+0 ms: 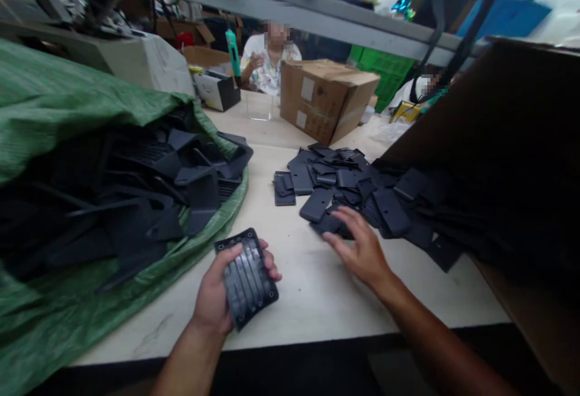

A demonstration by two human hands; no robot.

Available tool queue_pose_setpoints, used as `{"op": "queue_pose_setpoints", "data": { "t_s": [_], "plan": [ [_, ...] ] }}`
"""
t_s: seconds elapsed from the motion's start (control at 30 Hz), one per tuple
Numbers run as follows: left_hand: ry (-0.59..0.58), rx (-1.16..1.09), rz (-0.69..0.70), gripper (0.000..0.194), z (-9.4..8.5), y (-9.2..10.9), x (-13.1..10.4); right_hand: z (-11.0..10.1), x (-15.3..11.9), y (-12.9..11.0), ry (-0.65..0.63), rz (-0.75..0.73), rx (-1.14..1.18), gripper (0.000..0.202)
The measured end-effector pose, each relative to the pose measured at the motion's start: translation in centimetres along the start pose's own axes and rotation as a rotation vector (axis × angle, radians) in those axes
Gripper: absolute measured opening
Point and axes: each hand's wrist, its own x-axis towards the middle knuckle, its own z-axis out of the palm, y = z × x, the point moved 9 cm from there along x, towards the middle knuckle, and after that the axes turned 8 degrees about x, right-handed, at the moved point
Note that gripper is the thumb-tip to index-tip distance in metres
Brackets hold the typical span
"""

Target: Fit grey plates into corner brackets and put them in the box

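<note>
My left hand (217, 290) is wrapped round a black plastic plate (250, 278) with raised ribs and small round holes near its edges. The plate is tilted above the front of the white table (299, 317). To the right, my right hand (357, 248) has its fingers apart, with nothing held. Its fingertips are at the near edge of a pile of flat black plastic pieces (348, 178); I cannot tell whether they touch. Several of these pieces show a single small hole.
At left, a green woven sack (149, 296) lies open, full of larger black plastic parts (136, 202). On the right is a big tilted cardboard box (457, 100) with black pieces at its mouth. A closed carton (321, 97) stands behind the pile. A person (269, 60) sits across the table; a shelf beam (226, 3) crosses above.
</note>
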Motion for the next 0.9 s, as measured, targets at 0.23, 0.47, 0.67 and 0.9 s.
{"op": "queue_pose_setpoints", "data": {
  "t_s": [0.23,0.47,0.67,0.9],
  "plan": [
    [0.084,0.537,-0.089,0.065,-0.9,-0.8,-1.6,-10.9,1.1,14.6,0.326,0.366,-0.413,0.08],
    [0.019,0.626,-0.106,0.069,0.2,-2.2,-0.4,-6.9,1.3,13.2,0.298,0.219,-0.352,0.064],
    [0.026,0.614,-0.096,0.073,-0.4,-1.6,-0.8,-7.5,3.4,11.1,0.264,0.132,-0.318,0.053],
    [0.052,0.463,-0.043,0.085,-2.8,-0.5,-2.9,-6.8,2.3,4.0,0.244,0.045,-0.188,0.049]
  ]
}}
